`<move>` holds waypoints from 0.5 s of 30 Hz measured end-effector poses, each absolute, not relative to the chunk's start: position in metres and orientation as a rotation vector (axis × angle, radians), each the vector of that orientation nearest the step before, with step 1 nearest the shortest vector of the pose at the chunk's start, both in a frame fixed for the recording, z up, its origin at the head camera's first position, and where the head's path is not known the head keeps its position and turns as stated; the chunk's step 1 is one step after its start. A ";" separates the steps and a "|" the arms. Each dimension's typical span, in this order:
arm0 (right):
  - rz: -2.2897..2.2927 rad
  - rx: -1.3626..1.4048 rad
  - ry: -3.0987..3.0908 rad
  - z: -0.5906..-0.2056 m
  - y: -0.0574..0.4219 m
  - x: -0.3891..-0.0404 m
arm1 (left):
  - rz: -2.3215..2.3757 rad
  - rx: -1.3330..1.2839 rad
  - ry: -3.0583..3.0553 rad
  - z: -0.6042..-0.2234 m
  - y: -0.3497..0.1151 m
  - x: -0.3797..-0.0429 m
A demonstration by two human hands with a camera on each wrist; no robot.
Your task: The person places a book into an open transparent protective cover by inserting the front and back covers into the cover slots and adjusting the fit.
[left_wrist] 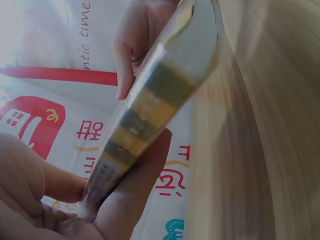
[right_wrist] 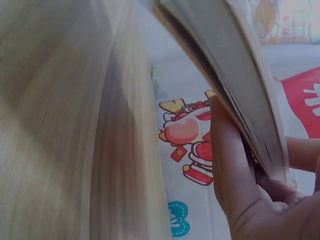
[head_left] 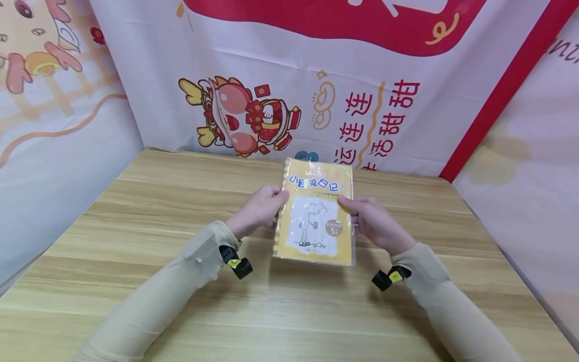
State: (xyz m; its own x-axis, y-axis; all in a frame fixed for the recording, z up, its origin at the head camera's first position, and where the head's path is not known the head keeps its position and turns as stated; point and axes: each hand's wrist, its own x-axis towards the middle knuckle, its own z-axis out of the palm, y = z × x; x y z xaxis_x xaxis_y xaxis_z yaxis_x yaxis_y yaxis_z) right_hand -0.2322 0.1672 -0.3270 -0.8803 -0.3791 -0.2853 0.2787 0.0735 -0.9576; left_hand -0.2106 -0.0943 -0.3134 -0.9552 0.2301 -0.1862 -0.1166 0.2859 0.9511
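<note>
A yellow paperback book (head_left: 314, 213) in a shiny clear cover is held up over the table, its front facing the head camera. The cover shows blue lettering and a line drawing of a figure on a white patch. My left hand (head_left: 260, 208) grips the spine side, thumb on the front edge and fingers behind. On the opposite side my right hand (head_left: 375, 221) pinches the page edge, thumb on the cover. The left wrist view shows the striped spine (left_wrist: 135, 125) between thumb and fingers. In the right wrist view the page edges (right_wrist: 235, 75) are slightly parted near the front.
The wooden table (head_left: 289, 311) runs under both forearms. Printed cloth hangs behind it, with a cartoon dragon figure (head_left: 239, 115) and red characters, and more cloth stands at the left and right sides. A black strap device (head_left: 237, 262) sits on each wrist.
</note>
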 end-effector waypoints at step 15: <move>-1.706 -0.002 1.976 -0.334 0.171 -0.238 | 1.532 0.125 2.324 -0.318 -0.101 -0.214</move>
